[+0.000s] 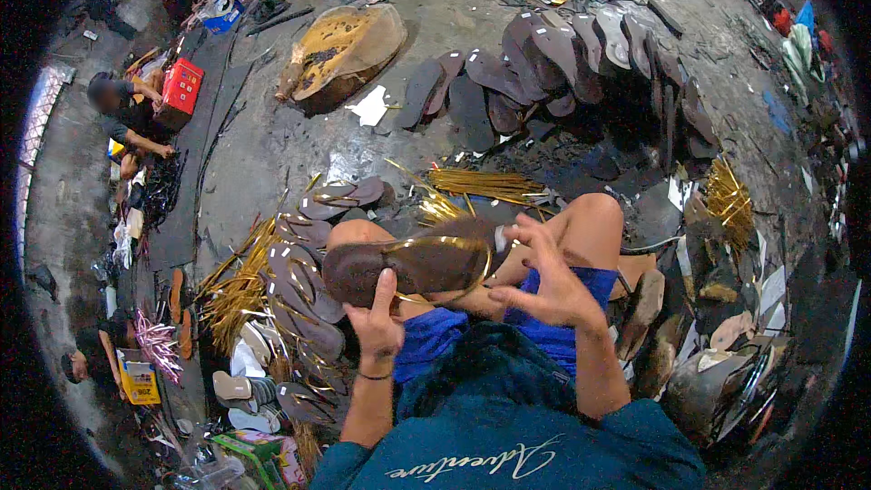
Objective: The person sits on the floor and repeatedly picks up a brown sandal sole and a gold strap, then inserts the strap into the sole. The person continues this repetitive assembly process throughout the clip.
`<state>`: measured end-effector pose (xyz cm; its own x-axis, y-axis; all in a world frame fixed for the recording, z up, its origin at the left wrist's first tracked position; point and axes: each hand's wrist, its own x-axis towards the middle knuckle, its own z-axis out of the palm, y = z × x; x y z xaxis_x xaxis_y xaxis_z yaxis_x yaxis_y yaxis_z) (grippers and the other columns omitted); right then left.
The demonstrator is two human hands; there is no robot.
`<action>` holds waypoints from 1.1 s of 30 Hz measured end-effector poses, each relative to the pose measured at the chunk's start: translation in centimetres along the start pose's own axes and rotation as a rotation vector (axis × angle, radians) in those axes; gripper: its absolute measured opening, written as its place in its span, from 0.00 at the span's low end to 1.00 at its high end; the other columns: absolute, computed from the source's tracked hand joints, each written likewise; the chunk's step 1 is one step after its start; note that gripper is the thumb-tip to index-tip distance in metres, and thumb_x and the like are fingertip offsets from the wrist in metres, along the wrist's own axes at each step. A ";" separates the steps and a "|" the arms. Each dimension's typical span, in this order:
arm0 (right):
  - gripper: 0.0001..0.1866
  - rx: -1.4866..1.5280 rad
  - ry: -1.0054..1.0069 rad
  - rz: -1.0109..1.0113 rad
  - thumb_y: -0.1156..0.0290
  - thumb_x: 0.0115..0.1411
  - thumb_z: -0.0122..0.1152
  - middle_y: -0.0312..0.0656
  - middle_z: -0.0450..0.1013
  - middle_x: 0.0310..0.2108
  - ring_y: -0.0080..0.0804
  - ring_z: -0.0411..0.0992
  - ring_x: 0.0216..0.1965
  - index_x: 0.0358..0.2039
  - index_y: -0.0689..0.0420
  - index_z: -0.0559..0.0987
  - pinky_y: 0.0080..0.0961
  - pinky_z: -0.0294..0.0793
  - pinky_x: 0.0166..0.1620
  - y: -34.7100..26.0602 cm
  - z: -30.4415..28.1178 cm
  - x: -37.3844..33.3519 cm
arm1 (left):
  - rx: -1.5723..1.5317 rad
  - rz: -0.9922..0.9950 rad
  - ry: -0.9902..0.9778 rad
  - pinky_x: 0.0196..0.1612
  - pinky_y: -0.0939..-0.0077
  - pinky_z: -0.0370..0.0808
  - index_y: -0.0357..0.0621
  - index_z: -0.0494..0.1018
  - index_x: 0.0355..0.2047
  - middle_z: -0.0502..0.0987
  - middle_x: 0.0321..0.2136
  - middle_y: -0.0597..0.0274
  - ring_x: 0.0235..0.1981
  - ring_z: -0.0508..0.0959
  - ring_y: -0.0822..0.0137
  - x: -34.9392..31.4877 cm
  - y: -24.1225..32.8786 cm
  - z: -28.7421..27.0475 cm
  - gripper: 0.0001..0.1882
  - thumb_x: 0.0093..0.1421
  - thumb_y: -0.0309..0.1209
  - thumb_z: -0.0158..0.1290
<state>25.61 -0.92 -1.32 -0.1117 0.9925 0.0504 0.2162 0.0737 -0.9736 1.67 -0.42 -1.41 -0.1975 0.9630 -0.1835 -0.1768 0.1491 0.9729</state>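
Note:
A dark brown flip-flop sandal (363,270) with thin gold straps lies sideways over my lap, its sole surface facing up. My left hand (376,327) grips it near the left end, thumb pressed on top and the other fingers underneath. Beside its right end is my right hand (552,279), fingers spread and curved near the gold strap; whether a fingertip touches the sandal is unclear. A small whitish spot shows at that end, too small to name. To the left of my knee, several strapped sandals (298,286) are piled in an overlapping row.
Gold strap bundles lie left (238,295), ahead (485,184) and right (729,204). Brown soles (562,53) form an arc ahead, near a stained wooden block (349,45). Soles and scraps (717,372) crowd my right side. A person (122,104) sits far left by a red box (181,93).

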 end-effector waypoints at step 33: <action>0.10 0.959 -0.442 0.326 0.66 0.64 0.58 0.25 0.67 0.29 0.13 0.63 0.28 0.45 0.53 0.73 0.13 0.64 0.31 11.5 5.4 2.4 | 0.014 -0.149 -0.238 0.41 0.76 0.74 0.35 0.66 0.48 0.77 0.36 0.57 0.35 0.76 0.71 1.6 -1.3 3.8 0.18 0.59 0.26 0.56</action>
<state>22.55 1.79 -13.65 -0.5644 0.8139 -0.1382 -0.5219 -0.4815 -0.7041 5.26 1.74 -2.42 0.0619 0.9557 -0.2877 -0.1731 0.2941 0.9400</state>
